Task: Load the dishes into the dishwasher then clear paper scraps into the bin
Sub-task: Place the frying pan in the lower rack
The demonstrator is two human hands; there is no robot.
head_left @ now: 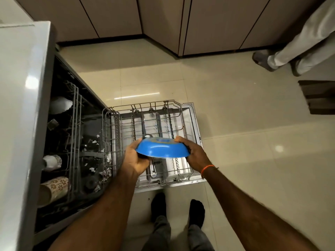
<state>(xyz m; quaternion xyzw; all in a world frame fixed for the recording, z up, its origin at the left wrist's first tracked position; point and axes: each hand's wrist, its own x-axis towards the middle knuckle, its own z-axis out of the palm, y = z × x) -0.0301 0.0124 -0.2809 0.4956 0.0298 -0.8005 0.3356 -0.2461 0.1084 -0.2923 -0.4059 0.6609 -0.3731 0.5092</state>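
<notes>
Presently both hands grip 1 blue bowl (162, 148), tilted, above the pulled-out lower rack (183, 113) of the dishwasher (27, 105): left hand (135, 160) curled round its left rim, right hand (193, 151) round its right. Cups (54, 187) sit in the upper rack.
</notes>
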